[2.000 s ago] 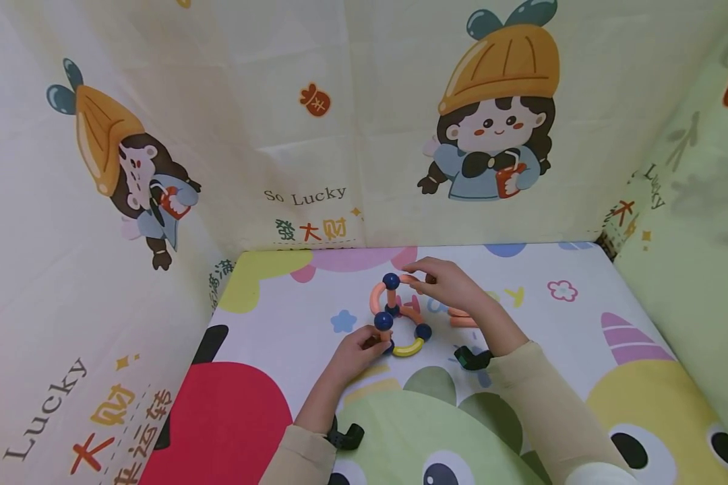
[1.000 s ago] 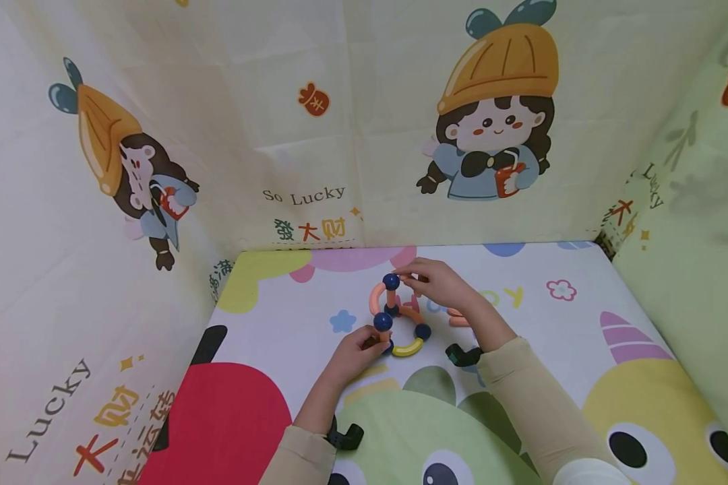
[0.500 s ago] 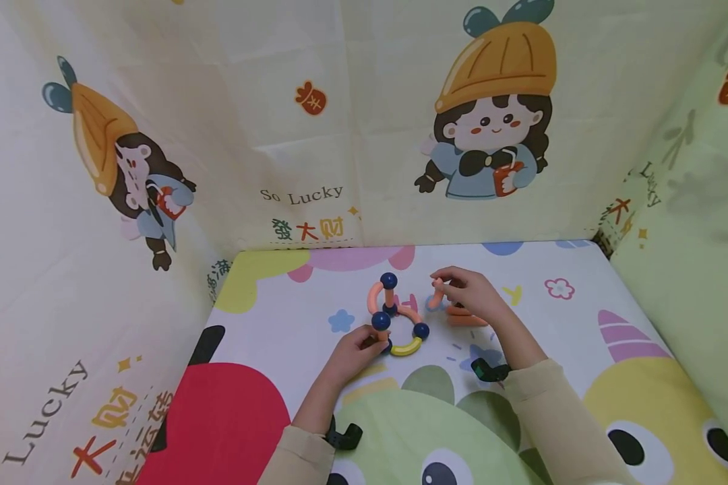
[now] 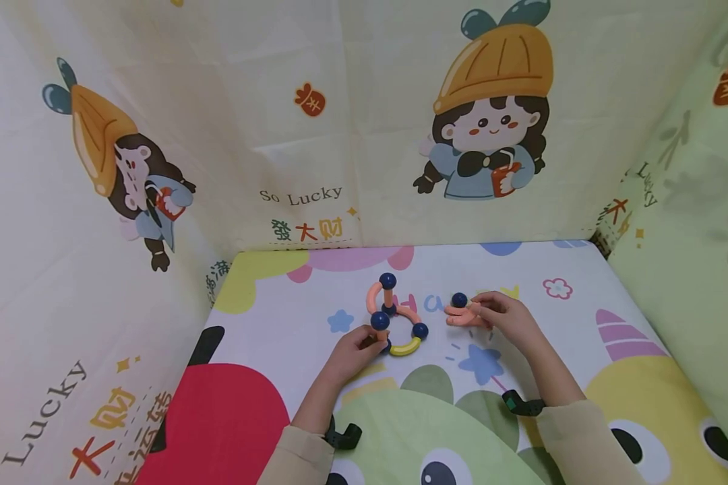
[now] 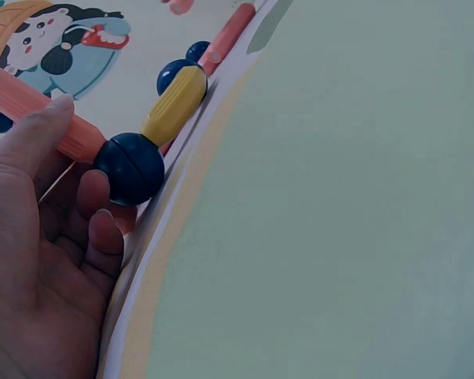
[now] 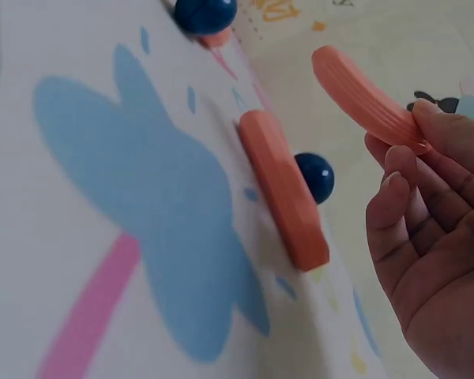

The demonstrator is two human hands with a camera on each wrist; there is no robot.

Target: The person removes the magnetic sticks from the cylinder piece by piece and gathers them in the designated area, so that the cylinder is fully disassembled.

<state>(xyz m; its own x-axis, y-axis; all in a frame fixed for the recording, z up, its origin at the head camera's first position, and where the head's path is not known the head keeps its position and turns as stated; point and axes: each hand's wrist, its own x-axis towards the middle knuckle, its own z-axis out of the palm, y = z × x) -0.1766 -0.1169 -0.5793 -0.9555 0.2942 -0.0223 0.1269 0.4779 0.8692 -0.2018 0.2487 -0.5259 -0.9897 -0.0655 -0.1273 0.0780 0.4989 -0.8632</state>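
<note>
A structure of blue balls, pink rods and a yellow curved rod (image 4: 406, 347) stands mid-table. My left hand (image 4: 353, 354) pinches its upright pink rod (image 5: 77, 136), just above a lower blue ball (image 5: 131, 168). To the right, my right hand (image 4: 509, 319) holds a curved pink rod (image 6: 366, 98) by one end between thumb and fingers, raised over the table in the right wrist view. Beside it lie a straight pink rod (image 6: 283, 189) and a loose blue ball (image 4: 459, 300).
The table cover (image 4: 303, 296) has printed shapes, among them a red one at the left and a green figure at the front. Printed cloth (image 4: 364, 135) rises behind the table and along both sides.
My right hand has moved from the top ball of the structure rightward and toward the front, carrying the curved pink rod. A loose blue ball has come into view. My left hand keeps its place.
</note>
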